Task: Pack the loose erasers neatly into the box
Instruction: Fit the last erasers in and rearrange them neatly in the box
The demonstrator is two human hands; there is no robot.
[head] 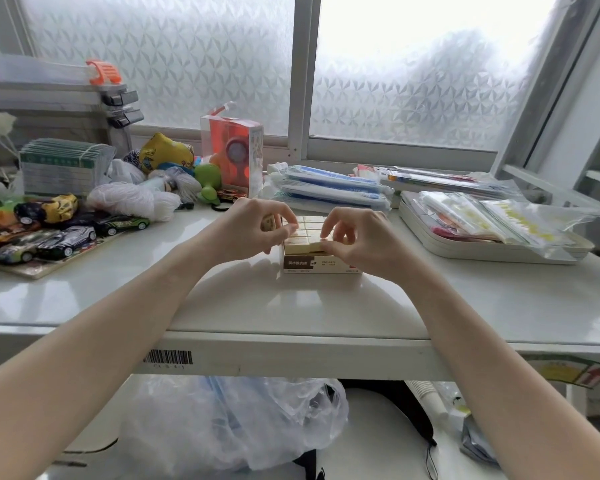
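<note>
Head view: the box (317,263) sits on the white table (291,306), near its middle, filled with rows of cream erasers (309,225). The left hand (253,226) curls over the box's left edge, pinching a loose eraser (268,222). The right hand (357,237) pinches an eraser (317,244) tilted at the box's front row. Toy cars (63,233) lie far left; a tray (492,251) sits right.

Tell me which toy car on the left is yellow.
The yellow toy car at the back of the group, beside the white yarn. The other toy cars in front are dark, silver or green.
</note>
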